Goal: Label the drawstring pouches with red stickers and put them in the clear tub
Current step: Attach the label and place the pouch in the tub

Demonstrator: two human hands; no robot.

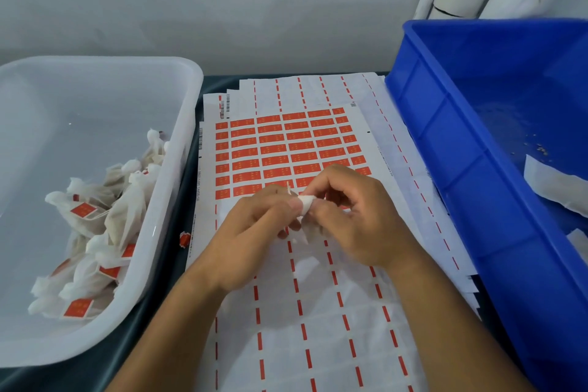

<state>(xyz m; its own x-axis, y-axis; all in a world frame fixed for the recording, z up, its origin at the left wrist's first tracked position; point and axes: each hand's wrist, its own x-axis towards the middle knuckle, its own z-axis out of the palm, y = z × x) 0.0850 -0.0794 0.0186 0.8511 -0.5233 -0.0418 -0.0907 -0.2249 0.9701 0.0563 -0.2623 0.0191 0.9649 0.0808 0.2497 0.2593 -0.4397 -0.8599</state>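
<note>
Labelled pouches (pixel 95 226) are lying in the tub (pixel 178 79) at left. Over the sticker sheet (pixel 286 143), the left hand (pixel 254 232) and right hand (pixel 356 216) are together pinching a pouch (pixel 304 204) with curled fingers. A blue bin (pixel 445 124) is sitting at right.
</note>
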